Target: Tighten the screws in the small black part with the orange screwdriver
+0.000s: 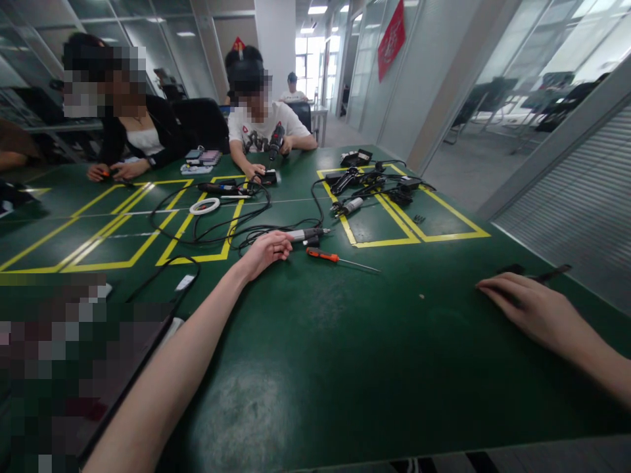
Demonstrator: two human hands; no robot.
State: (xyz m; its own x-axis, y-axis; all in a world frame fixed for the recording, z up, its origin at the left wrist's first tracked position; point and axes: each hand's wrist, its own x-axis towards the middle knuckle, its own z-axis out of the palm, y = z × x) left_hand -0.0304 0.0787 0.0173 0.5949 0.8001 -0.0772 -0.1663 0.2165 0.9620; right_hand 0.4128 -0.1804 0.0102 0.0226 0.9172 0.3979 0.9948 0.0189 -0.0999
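My left hand (pixel 266 253) reaches across the green table with curled fingers closed at the rear end of a silver-and-black pen-shaped power tool (pixel 306 234). The tool's narrow tip points right, and black cable lies around its back. Just in front of it is an orange-handled screwdriver (pixel 323 255), its shaft pointing right and untouched. Off to the right, my right hand (pixel 537 309) rests low at the table with thumb and fingers drawn together. Behind that hand a dark object (pixel 555 272) partly shows; whether the fingers grip it is hidden.
Yellow tape frames (pixel 389 242) mark the green table (pixel 335 368). Tangled cables and a second silver tool (pixel 351 206) lie beyond, with a white ring (pixel 204 206) to the left. Across the table, a person (pixel 269 125) holds a drill (pixel 276 141); another person (pixel 142 138) sits left.
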